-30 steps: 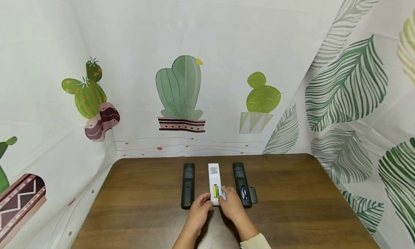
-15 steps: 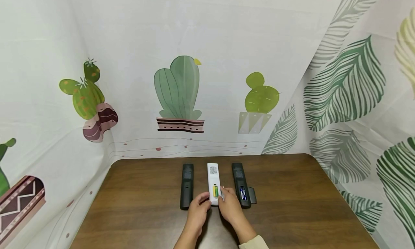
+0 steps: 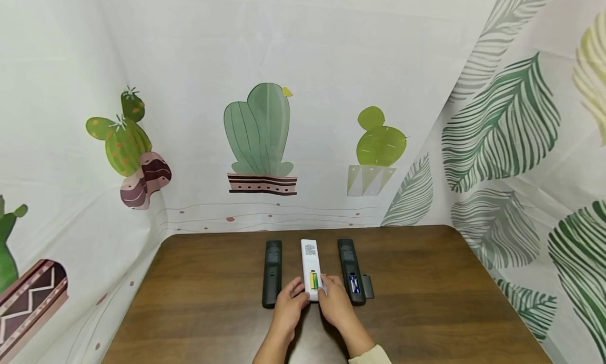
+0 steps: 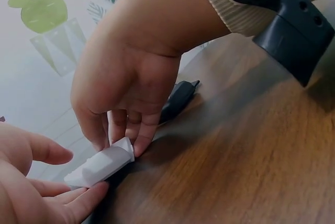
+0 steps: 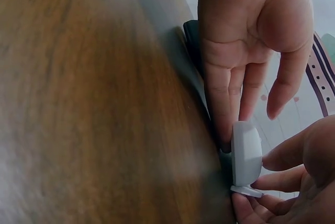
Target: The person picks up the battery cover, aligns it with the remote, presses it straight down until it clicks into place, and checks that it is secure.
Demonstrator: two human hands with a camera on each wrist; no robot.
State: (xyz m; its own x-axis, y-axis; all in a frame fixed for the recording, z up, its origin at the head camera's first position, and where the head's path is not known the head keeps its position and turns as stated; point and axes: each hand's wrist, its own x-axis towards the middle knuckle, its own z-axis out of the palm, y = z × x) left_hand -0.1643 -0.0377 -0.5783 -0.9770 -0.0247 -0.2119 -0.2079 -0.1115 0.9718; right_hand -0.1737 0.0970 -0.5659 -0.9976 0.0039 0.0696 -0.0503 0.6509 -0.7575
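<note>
A white remote control (image 3: pixel 310 259) lies face down in the middle, its battery compartment uncovered with yellow-green batteries (image 3: pixel 314 280) inside. Along its left edge, my left hand (image 3: pixel 289 303) touches it with fairly straight fingers, the thumb standing off in the right wrist view. My right hand (image 3: pixel 335 301) is at the right edge. In the right wrist view its thumb (image 5: pixel 285 153) meets the remote's side, and its curled fingers hold a small white battery cover (image 5: pixel 247 191) against the remote. In the head view the hand mostly hides that cover.
A black remote (image 3: pixel 272 274) lies to the left, face down. Another black remote (image 3: pixel 349 259) on the right shows blue batteries (image 3: pixel 354 284) in its uncovered compartment, with a dark cover (image 3: pixel 367 286) beside it. All lie on a brown wooden table (image 3: pixel 208 290) before a printed cloth (image 3: pixel 322 48).
The left hand's fingers and thumb shift slightly at the remote's left edge. The right hand stays almost still. The head view drifts a little; the remotes keep their places.
</note>
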